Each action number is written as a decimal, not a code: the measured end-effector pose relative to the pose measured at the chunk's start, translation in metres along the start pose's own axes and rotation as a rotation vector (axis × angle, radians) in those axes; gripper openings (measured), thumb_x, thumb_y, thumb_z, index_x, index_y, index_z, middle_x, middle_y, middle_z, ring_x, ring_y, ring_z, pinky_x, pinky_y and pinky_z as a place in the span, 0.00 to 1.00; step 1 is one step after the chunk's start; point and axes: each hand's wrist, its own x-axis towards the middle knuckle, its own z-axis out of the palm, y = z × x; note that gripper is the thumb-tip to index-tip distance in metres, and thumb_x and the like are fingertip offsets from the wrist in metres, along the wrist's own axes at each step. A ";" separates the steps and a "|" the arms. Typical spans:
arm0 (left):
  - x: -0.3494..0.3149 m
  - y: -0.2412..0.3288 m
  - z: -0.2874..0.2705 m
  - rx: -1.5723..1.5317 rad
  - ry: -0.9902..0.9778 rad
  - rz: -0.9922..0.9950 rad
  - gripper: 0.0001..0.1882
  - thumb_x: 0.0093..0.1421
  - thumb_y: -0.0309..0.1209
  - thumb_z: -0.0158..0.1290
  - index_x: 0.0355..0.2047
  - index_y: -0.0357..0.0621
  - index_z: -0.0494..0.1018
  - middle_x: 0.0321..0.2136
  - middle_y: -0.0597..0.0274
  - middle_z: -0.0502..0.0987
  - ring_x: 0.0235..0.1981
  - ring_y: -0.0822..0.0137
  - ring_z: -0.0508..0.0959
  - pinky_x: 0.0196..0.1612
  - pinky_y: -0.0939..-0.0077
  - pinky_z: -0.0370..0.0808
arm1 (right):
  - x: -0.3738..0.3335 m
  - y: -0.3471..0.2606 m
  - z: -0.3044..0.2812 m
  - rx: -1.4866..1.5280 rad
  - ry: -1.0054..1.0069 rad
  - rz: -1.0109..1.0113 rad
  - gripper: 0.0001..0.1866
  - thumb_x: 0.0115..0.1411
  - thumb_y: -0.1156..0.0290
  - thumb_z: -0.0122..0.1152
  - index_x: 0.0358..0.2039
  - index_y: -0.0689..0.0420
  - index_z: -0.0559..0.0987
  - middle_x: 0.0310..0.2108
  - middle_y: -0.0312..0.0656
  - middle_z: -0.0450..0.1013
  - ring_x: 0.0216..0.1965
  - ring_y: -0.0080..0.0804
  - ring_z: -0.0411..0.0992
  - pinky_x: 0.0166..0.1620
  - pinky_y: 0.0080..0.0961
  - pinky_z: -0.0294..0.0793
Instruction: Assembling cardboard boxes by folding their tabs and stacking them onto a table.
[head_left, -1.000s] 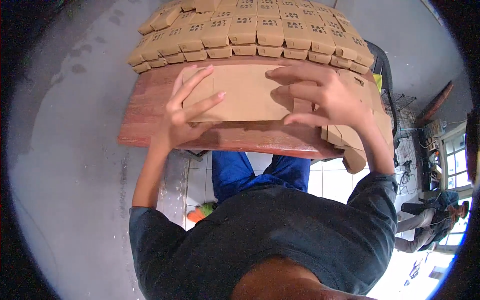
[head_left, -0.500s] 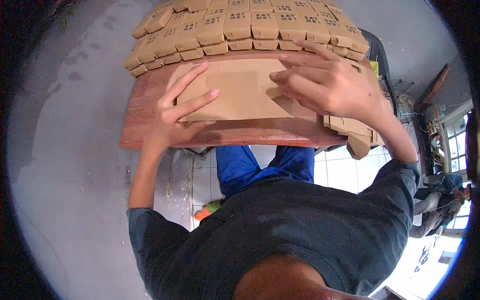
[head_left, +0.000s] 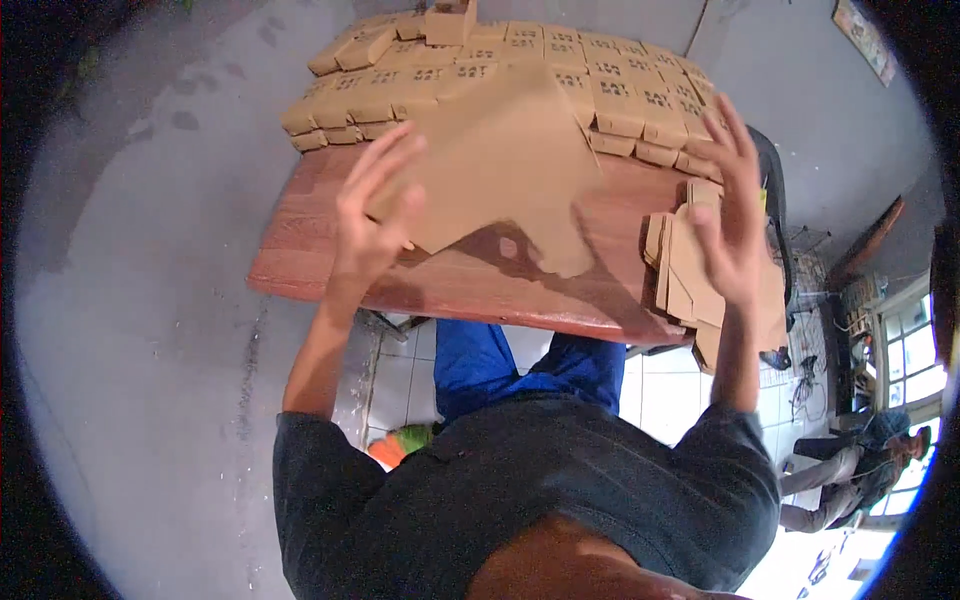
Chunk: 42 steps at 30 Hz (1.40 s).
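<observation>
A brown cardboard box blank (head_left: 500, 165), partly smeared by motion, stands tilted above the wooden table. Its near side has a notch and a flap that hangs toward the tabletop. At its left edge is my left hand (head_left: 372, 215), with the cardboard between thumb and raised fingers. How firmly it grips is hard to see. My right hand (head_left: 732, 215) is up on the right, apart from the blank, fingers spread and holding nothing. Beneath and beside it lies a stack of flat cardboard blanks (head_left: 690, 285) on the table's right side.
Rows of folded brown boxes (head_left: 620, 115) with dark print cover the far part of the reddish table (head_left: 320, 240). One box (head_left: 450, 25) sits on top of them at the back. A dark chair (head_left: 775, 180) stands beyond the right edge. Another person (head_left: 860, 470) is farther right.
The blank has turned and tipped up from the tabletop. My right hand has left it, moving right and opening. My left hand has stayed at its left edge. The view has shifted.
</observation>
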 end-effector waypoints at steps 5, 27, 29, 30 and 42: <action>0.007 -0.001 0.030 -1.116 0.257 -0.762 0.37 0.63 0.52 0.59 0.66 0.46 0.64 0.62 0.46 0.68 0.63 0.48 0.68 0.63 0.42 0.69 | -0.077 -0.015 0.059 0.455 0.244 0.472 0.59 0.48 0.61 0.81 0.72 0.56 0.51 0.73 0.53 0.49 0.71 0.49 0.55 0.70 0.49 0.58; 0.178 -0.131 0.105 -0.644 -0.020 -0.843 0.37 0.70 0.54 0.46 0.72 0.49 0.52 0.65 0.44 0.66 0.63 0.46 0.70 0.65 0.56 0.69 | 0.185 0.236 0.209 0.622 0.453 0.797 0.62 0.38 0.57 0.88 0.66 0.55 0.54 0.58 0.54 0.69 0.57 0.44 0.72 0.56 0.41 0.78; 0.125 -0.113 0.068 -0.479 -0.100 -0.633 0.34 0.70 0.50 0.49 0.70 0.49 0.57 0.65 0.47 0.67 0.63 0.53 0.70 0.66 0.58 0.66 | 0.212 0.276 0.226 0.446 0.311 0.924 0.65 0.35 0.50 0.88 0.67 0.52 0.54 0.59 0.57 0.70 0.59 0.48 0.72 0.59 0.43 0.76; 0.090 -0.114 0.049 -0.489 -0.134 -0.578 0.32 0.71 0.45 0.50 0.69 0.47 0.58 0.64 0.53 0.68 0.63 0.58 0.70 0.66 0.62 0.65 | 0.223 0.292 0.241 0.459 0.321 0.916 0.65 0.35 0.50 0.88 0.67 0.52 0.54 0.59 0.57 0.70 0.59 0.48 0.72 0.59 0.43 0.76; -0.117 -0.119 0.010 -0.150 0.030 -0.837 0.19 0.67 0.32 0.57 0.56 0.40 0.73 0.48 0.57 0.81 0.46 0.70 0.80 0.50 0.73 0.76 | 0.280 0.396 0.373 0.318 0.078 0.784 0.68 0.34 0.44 0.87 0.68 0.55 0.54 0.61 0.54 0.68 0.62 0.48 0.69 0.61 0.43 0.73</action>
